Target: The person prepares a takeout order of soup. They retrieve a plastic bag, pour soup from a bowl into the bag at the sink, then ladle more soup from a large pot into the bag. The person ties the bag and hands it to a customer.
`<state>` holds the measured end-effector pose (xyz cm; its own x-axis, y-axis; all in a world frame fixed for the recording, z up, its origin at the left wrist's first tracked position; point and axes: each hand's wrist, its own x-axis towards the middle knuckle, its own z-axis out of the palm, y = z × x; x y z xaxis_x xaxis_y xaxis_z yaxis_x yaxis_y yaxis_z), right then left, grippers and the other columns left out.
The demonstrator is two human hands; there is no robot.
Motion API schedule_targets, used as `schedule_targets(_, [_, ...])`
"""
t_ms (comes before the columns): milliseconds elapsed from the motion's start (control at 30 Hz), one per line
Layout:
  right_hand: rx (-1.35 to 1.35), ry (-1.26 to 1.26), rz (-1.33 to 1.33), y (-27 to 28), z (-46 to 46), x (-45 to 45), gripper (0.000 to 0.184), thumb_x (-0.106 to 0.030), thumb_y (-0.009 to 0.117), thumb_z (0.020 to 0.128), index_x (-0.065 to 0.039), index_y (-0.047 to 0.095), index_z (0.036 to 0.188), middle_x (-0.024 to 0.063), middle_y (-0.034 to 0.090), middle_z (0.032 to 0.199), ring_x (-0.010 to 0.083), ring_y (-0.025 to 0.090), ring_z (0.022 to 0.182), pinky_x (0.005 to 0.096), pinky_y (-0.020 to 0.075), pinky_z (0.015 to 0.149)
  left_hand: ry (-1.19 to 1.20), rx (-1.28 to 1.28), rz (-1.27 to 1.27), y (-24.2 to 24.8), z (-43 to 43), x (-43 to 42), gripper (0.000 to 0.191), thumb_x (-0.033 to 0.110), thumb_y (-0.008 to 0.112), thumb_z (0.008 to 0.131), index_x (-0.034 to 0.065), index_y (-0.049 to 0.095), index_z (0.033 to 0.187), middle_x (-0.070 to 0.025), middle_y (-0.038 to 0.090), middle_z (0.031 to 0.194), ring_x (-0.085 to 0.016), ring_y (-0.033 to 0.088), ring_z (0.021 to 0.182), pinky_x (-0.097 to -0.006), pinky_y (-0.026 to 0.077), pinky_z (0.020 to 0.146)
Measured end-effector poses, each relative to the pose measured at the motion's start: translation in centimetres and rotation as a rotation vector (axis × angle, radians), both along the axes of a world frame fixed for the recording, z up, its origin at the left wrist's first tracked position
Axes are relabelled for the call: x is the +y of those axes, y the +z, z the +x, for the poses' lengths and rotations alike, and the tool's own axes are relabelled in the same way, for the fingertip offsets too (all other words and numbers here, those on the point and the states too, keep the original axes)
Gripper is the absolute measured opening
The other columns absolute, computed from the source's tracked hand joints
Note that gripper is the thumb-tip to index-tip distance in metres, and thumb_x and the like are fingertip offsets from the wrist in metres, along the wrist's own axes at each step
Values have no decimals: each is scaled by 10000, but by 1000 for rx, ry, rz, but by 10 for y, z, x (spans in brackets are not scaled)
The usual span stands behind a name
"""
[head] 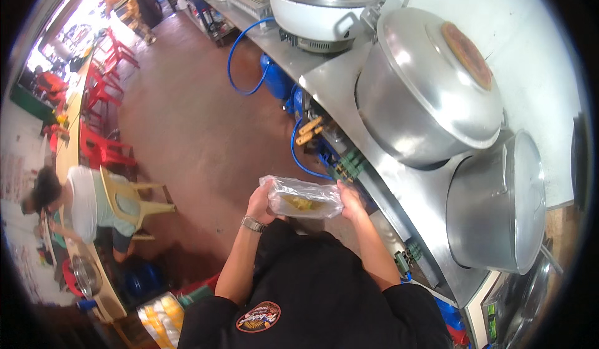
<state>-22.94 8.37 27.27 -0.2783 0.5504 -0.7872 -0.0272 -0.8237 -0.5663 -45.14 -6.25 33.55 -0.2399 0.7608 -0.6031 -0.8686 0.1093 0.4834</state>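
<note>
Between my hands, in front of my torso, is a clear plastic bag (pixel 306 187) with yellowish-green food (pixel 302 203) showing inside it. My left hand (pixel 260 203) grips the bag's left end; a metal-band watch (pixel 253 223) sits on that wrist. My right hand (pixel 350 200) grips the opposite end. The bag is stretched level between them, above the floor and apart from the counter. Some fingers are hidden behind the plastic.
A steel counter (pixel 374 129) along the right bears a large lidded pot (pixel 421 101), another lidded pot (pixel 482 208) and a white cooker (pixel 313 16). A blue hose (pixel 229 63) loops out beside it. At left, a person (pixel 82 199) sits on a yellow chair (pixel 121 199) near red chairs (pixel 100 145).
</note>
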Motion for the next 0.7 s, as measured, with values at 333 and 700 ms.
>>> schedule_targets(333, [-407, 91, 339, 3, -75, 79, 580, -513, 499, 982, 35, 647, 1105, 75, 622, 797, 170, 576, 645, 316, 479, 541, -337, 48, 94, 59, -94, 126, 324, 264, 499, 1015, 18, 621, 1187, -20, 612, 935, -127, 564, 788, -297, 477, 689])
schedule_targets(700, [-261, 13, 428, 57, -70, 88, 393, -405, 607, 960, -15, 559, 977, 30, 521, 746, 85, 453, 534, 243, 373, 414, -487, -8, 73, 88, -110, 186, 271, 219, 562, 984, 59, 641, 1188, 56, 505, 717, -34, 419, 512, -195, 317, 421])
